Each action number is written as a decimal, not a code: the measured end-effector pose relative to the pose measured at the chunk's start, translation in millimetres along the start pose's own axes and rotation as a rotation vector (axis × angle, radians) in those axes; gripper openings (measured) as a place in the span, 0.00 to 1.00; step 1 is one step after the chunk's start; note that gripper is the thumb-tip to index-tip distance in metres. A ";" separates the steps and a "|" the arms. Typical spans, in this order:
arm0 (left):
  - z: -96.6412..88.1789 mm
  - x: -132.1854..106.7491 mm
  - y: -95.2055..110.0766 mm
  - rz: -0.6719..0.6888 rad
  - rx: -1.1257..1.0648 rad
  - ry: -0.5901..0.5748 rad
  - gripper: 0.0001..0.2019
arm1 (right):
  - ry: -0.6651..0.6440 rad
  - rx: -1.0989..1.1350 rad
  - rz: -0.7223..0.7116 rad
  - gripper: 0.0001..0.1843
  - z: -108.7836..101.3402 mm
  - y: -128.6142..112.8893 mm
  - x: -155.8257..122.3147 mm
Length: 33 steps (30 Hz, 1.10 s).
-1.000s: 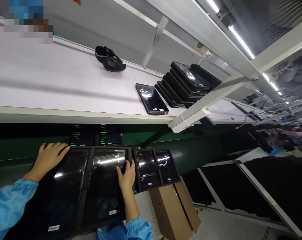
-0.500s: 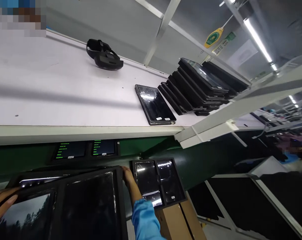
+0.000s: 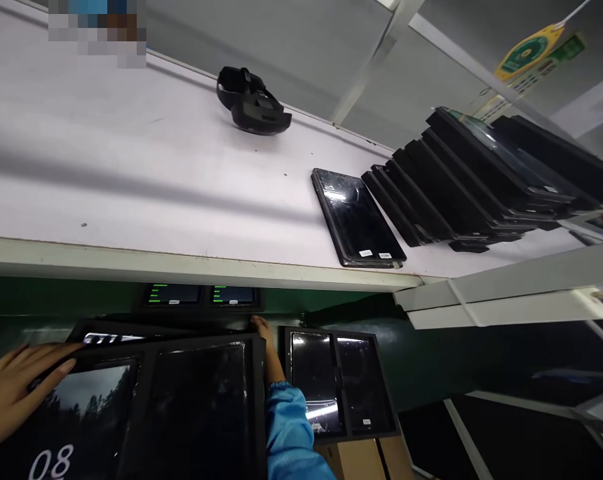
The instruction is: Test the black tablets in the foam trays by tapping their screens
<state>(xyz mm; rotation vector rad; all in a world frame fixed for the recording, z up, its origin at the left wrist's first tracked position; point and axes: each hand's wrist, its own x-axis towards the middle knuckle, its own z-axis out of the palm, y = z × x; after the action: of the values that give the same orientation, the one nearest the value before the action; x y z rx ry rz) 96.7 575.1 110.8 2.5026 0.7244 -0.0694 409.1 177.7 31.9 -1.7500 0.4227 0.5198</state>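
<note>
A black two-slot tray (image 3: 258,413) fills the lower left of the head view, tilted toward me. In its left slot sits a tablet (image 3: 88,413) with a lit screen showing trees and the digits 08; the tablet (image 3: 201,400) in the right slot is dark. My left hand (image 3: 26,383) grips the tray's left side, thumb over the front. At the far right corner my right hand (image 3: 268,343) is closed around the tray's edge, its fingers partly hidden. Behind it another black tray (image 3: 81,331) shows in part.
Two tablets (image 3: 234,295) with green text lie under the shelf (image 3: 181,263). To the right, a tray (image 3: 334,387) with two dark tablets stands above cardboard boxes (image 3: 361,460). The shelf holds a black headset (image 3: 256,110), a tablet (image 3: 358,217) and several stacked black trays (image 3: 461,180).
The camera view has swung, so the shelf things appear further right. More of my left hand and the lit screen's digits now show. Both hands stay on the tray.
</note>
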 end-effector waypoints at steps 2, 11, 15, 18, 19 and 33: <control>-5.6 0.4 8.4 0.032 -0.066 0.063 0.20 | 0.022 0.038 -0.018 0.18 -6.7 1.6 -12.7; -17.4 -0.3 33.7 0.141 0.040 0.050 0.26 | 0.164 0.077 -0.314 0.24 -50.2 -20.2 -149.0; -12.7 0.9 50.5 0.222 0.003 0.049 0.26 | 0.043 -0.437 -0.696 0.16 -33.1 -36.4 -209.0; -11.8 7.6 54.7 0.265 -0.051 0.013 0.27 | 0.082 -0.679 -0.751 0.21 -9.3 -34.6 -217.6; -12.9 9.9 53.2 0.279 -0.066 -0.010 0.27 | 0.121 -0.726 -0.746 0.22 -2.6 -32.6 -215.0; -36.9 -87.5 -15.7 0.004 -0.112 0.231 0.26 | 0.325 -0.760 -0.688 0.24 24.6 -25.8 -188.8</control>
<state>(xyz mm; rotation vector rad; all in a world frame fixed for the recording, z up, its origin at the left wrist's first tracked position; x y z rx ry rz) 10.4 562.8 151.6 2.4281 0.7918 0.2589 262.5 209.3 152.1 -2.5586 -0.2134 -0.1417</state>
